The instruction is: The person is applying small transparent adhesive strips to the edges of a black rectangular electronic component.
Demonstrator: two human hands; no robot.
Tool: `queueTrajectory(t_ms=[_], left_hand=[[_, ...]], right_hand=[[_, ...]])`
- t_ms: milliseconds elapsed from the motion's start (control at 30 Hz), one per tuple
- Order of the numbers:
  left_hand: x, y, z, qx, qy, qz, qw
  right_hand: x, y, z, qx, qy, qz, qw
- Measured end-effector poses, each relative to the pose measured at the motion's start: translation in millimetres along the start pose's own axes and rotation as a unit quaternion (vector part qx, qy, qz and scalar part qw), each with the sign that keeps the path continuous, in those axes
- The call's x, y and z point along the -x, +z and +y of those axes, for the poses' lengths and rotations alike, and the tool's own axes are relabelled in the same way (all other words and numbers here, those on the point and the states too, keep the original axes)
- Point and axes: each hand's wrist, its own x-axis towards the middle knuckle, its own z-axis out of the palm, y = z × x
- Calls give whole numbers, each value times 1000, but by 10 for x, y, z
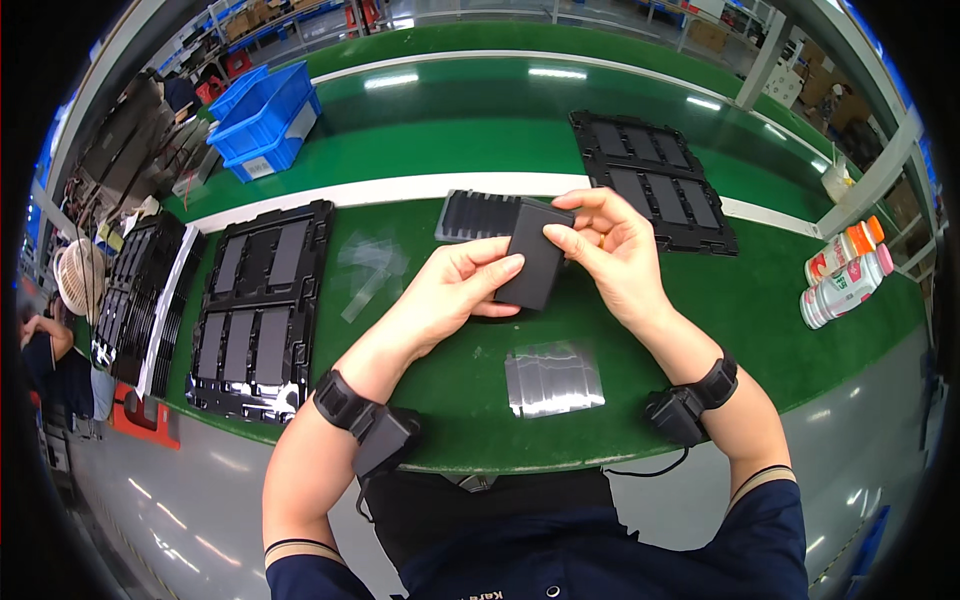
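Observation:
A flat black rectangular slab (531, 262) is held at a tilt above the green table (450, 420). My left hand (455, 290) grips its left side, thumb on the face and fingers behind. The thumb and fingers of my right hand (612, 255) close on the slab's upper right corner. Just beyond the slab lies a black ribbed piece (478, 216), partly covered by it. Nearer me is a small pile of clear film sheets (553, 380). Left of my left hand, loose strips of clear film (370, 268) are scattered on the table.
Black compartment trays (308, 290) with dark slabs lie at the left, and another such tray (665, 180) at the far right. More trays (135, 300) are stacked further left. A blue bin (265, 125) stands at the back left. Two bottles (848, 285) are at the right edge.

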Motion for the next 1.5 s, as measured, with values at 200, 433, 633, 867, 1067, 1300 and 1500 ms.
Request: queueTrajectory(t_ms=[200, 433, 633, 867, 1067, 1300, 1500], left_hand=[[29, 54, -4, -91, 35, 17, 995], [55, 126, 30, -201, 64, 43, 977], [67, 154, 19, -254, 79, 37, 963], [89, 217, 1, -224, 87, 71, 968], [77, 150, 10, -93, 74, 77, 990], [108, 150, 60, -58, 79, 75, 992], [125, 162, 51, -60, 90, 73, 991]], right_hand=[[-33, -79, -238, 280, -143, 5, 949], [-22, -156, -282, 463, -247, -56, 849], [-17, -177, -311, 497, -247, -90, 827], [4, -78, -212, 508, -283, -34, 813], [20, -78, -275, 276, -120, -57, 952], [25, -80, -241, 54, 24, -78, 995], [32, -59, -232, 3, 46, -72, 996]])
